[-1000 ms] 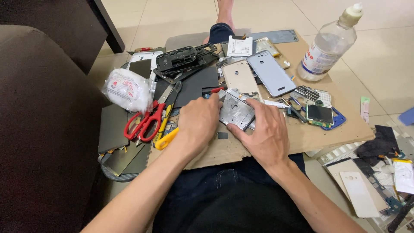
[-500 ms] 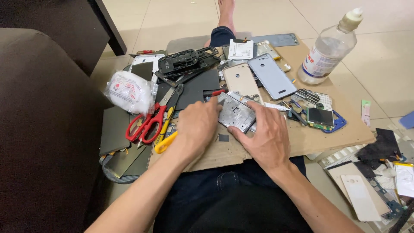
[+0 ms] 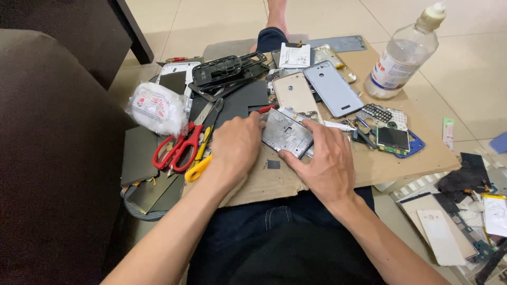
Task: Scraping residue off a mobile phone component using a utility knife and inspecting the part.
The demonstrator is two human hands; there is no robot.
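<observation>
Left hand: I see it gripping the left edge of the metal phone frame.
Right hand: grasping the frame's right and lower edge, thumb beneath.
Frame position: tilted, raised just above the cardboard sheet on my lap.
Left margin: red scissors just beside my wrist.
Right margin: small circuit board near.
Open room: bare cardboard toward its near edge.

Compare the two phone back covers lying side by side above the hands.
The gold cover is tan; the blue cover is pale grey-blue. The gold one lies nearer the held metal frame, and the blue one nearer the plastic bottle. Both lie flat on the cardboard, untouched by either hand.
</observation>
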